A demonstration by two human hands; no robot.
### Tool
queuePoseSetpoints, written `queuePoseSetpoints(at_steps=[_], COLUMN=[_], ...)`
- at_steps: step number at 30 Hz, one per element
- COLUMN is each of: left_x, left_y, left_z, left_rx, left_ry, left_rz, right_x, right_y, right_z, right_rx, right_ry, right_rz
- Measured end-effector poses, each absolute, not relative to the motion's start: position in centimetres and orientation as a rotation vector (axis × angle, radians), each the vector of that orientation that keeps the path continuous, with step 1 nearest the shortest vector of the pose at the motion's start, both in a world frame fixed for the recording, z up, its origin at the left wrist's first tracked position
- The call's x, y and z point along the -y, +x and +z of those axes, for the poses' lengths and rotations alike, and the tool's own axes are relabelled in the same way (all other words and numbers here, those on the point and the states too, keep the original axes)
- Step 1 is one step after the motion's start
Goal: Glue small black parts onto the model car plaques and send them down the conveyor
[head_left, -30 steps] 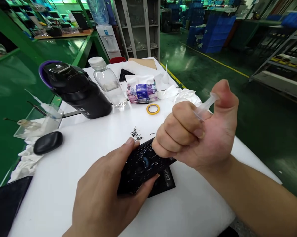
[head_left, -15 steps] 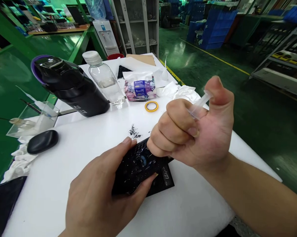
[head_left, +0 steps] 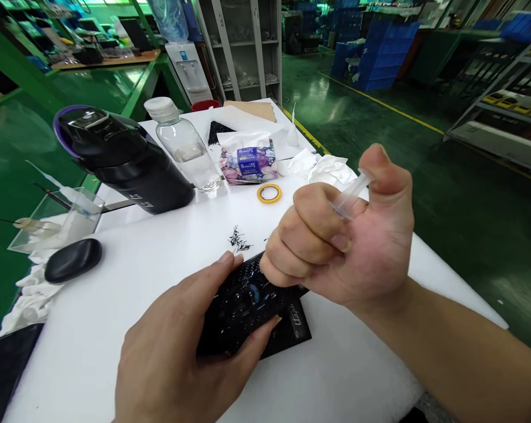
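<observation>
At seven o'clock left hand (head_left: 172, 341) grips black perforated housing (head_left: 234, 311), right hand (head_left: 344, 247) at three fists clear syringe (head_left: 352, 195); work looks midway, remainder unclear.

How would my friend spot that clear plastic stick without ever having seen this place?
Start at the white table, where the left hand holds a black panel. To its right is the right hand, curled into a fist. The clear plastic stick slants up toward the thumb; it's see-through, unlike the black panel.
</observation>
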State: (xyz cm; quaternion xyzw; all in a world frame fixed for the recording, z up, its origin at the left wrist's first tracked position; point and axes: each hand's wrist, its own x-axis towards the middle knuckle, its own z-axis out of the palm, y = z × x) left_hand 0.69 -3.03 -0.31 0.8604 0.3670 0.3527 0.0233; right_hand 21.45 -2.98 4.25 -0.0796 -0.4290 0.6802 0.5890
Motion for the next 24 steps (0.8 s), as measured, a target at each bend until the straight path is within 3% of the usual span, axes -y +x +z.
queuePoseSetpoints(at_steps=[24], left_x=[2.6], left_y=[0.6], left_z=[-0.1], left_rx=[-1.047], left_ry=[2.787], left_rz=[1.067], right_x=[2.3], right_y=[21.6], right_z=[3.7], right_rx=[1.064], right_ry=[-0.084], right_rz=[1.554])
